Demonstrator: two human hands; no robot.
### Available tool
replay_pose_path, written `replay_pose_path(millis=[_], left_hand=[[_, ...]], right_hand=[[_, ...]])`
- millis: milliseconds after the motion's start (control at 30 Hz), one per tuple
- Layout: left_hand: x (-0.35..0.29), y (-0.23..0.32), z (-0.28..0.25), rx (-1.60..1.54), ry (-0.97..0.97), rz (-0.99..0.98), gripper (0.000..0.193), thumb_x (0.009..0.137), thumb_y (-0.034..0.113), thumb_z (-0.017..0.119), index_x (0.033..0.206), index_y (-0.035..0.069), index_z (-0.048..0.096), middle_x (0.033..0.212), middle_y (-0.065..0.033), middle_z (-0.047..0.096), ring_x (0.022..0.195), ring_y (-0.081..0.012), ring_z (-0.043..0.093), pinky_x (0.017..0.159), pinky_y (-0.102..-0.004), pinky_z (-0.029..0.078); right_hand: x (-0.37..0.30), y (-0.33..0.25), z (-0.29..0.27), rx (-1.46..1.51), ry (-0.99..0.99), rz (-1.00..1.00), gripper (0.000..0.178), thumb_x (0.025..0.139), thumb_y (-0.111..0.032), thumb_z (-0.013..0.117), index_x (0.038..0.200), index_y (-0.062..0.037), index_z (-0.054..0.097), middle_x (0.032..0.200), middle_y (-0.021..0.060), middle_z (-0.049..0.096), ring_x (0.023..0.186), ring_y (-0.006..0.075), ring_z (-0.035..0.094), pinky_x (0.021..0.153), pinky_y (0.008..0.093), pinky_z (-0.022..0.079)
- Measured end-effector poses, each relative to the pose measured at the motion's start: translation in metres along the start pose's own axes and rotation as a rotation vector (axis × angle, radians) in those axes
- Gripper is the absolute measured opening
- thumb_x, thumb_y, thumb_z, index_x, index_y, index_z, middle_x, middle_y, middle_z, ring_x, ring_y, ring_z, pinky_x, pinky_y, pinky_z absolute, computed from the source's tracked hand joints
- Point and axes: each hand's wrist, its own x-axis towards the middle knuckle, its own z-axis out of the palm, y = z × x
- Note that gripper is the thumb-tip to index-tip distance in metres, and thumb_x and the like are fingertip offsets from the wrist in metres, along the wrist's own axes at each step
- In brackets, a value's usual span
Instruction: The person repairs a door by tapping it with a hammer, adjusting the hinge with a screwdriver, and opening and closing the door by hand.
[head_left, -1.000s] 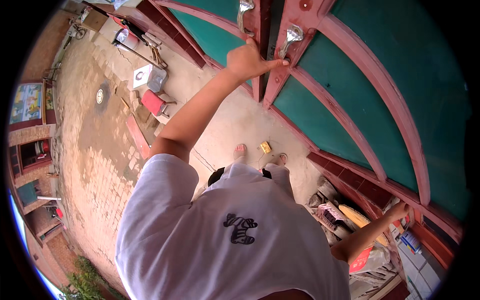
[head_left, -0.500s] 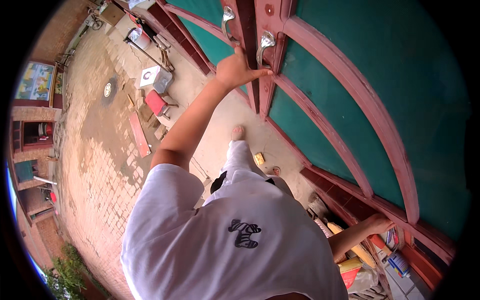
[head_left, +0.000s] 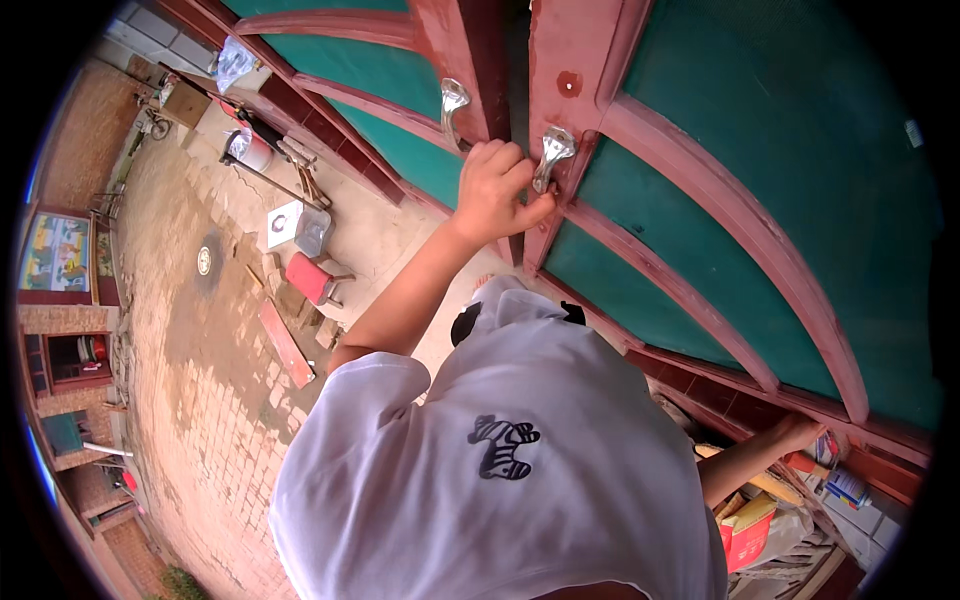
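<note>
clenched on the right-hand silver door handle (head_left: 553, 155), the left hand (head_left: 492, 192) has closed its fingers round the lever where half a second ago it only touched the frame; a pull on the red-framed door (head_left: 700, 120) looks under way. right hand (head_left: 797, 432) rests low by the door sill, grip unclear. head view count: two handles, the second handle (head_left: 452, 105) untouched; two door leaves; one red stool (head_left: 312, 277).

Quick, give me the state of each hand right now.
Left hand: closed around the silver metal door handle on the red-framed green door.
Right hand: low beside the door frame; grip cannot be told.
</note>
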Motion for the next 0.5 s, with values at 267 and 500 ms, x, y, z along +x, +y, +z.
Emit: replay_pose_path(millis=[267, 500], left_hand=[[0.003, -0.016, 0.007, -0.297, -0.064, 0.07, 0.025, 0.058, 0.015, 0.072, 0.054, 0.009, 0.049, 0.062, -0.0029, 0.04, 0.058, -0.021, 0.041, 0.059, -0.0334, 0.026], [0.007, -0.004, 0.019, -0.29, 0.211, -0.098, 0.024, 0.057, 0.005, 0.067, 0.054, 0.007, 0.043, 0.061, -0.0047, 0.042, 0.059, -0.0222, 0.041, 0.06, -0.034, 0.028]], right_hand=[[0.021, 0.011, -0.022, 0.036, -0.043, 0.061, 0.046, 0.091, -0.024, 0.048, 0.128, 0.004, 0.042, 0.13, 0.0173, 0.045, 0.118, 0.0281, 0.044, 0.102, 0.0409, 0.033], [0.016, 0.011, -0.013, -0.016, -0.019, 0.028, 0.047, 0.09, -0.024, 0.051, 0.125, 0.0059, 0.043, 0.126, 0.0183, 0.048, 0.114, 0.0293, 0.048, 0.099, 0.041, 0.038]])
